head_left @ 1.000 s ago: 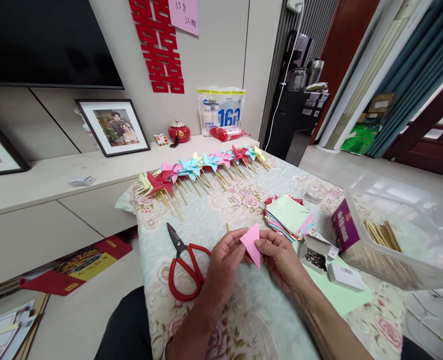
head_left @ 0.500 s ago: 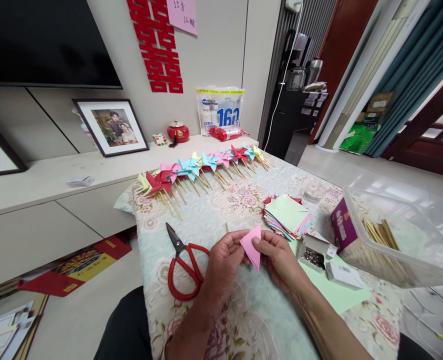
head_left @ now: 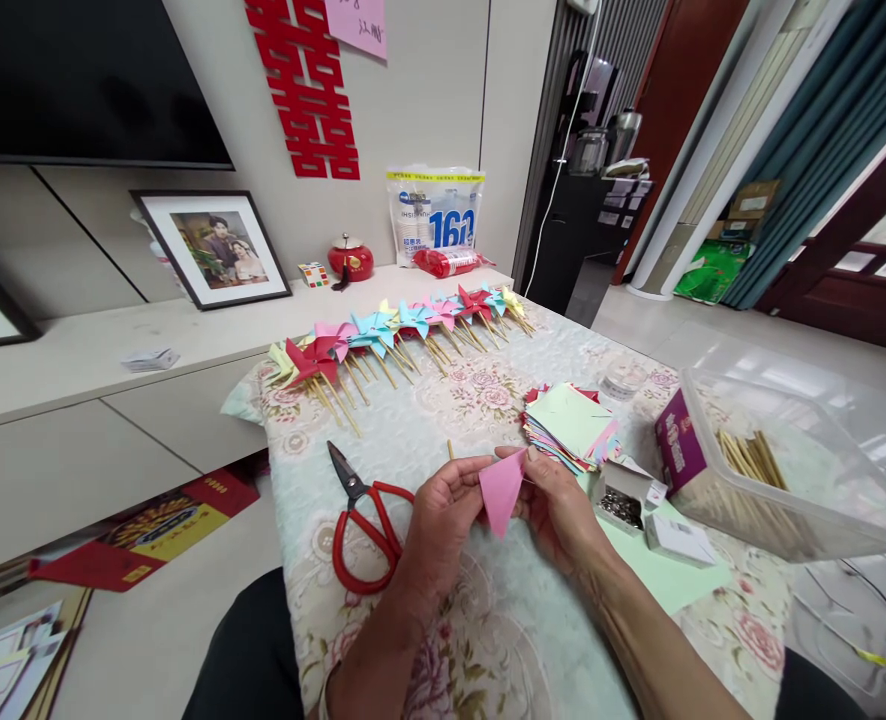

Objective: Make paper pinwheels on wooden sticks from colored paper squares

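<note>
Red scissors (head_left: 364,515) beside left hand (head_left: 443,510)

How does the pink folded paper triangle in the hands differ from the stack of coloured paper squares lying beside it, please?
The pink folded paper triangle is a single piece, while the stack of coloured paper squares holds many sheets in several colours. The triangle is folded to a three-cornered shape; the stack's sheets lie flat and square. The triangle is held off the floral tablecloth between the left hand and right hand; the stack rests on the cloth untouched. Both appear to be thin craft paper.
</note>
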A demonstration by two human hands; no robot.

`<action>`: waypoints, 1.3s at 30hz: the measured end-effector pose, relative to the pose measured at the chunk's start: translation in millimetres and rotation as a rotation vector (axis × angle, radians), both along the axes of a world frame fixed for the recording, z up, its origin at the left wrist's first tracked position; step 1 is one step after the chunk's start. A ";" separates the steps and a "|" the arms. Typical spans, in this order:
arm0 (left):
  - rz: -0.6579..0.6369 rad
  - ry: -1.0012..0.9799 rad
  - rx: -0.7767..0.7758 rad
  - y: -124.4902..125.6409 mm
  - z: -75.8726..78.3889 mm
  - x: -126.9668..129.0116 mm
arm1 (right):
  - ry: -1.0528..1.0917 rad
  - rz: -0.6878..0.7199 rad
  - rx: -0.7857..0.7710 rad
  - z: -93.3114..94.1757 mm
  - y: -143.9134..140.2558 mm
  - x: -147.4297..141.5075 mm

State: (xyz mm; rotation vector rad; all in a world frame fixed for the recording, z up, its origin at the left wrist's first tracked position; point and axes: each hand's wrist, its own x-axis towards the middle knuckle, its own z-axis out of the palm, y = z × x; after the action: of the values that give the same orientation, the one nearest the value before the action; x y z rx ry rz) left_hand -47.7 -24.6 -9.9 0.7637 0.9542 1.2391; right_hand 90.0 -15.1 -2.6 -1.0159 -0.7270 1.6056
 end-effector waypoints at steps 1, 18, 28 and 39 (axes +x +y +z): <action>-0.009 -0.008 -0.005 -0.4 0.3 0.1 | 0.002 -0.004 0.001 0.4 -0.2 -0.1; -0.012 0.010 0.004 -0.5 -9.0 -2.7 | -0.037 0.095 0.064 1.2 -2.7 -0.3; 0.033 -0.030 -0.026 -0.9 3.5 -5.8 | 0.027 0.021 0.035 9.0 0.7 11.1; -0.040 -0.061 -0.007 -1.2 1.9 -5.2 | 0.135 0.168 0.057 8.6 -1.0 9.9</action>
State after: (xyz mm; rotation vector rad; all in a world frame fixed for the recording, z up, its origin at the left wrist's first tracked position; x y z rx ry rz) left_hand -52.9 -25.8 -8.1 0.7321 0.8895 1.2167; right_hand 99.8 -16.2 6.0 -0.8143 -0.7772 1.7698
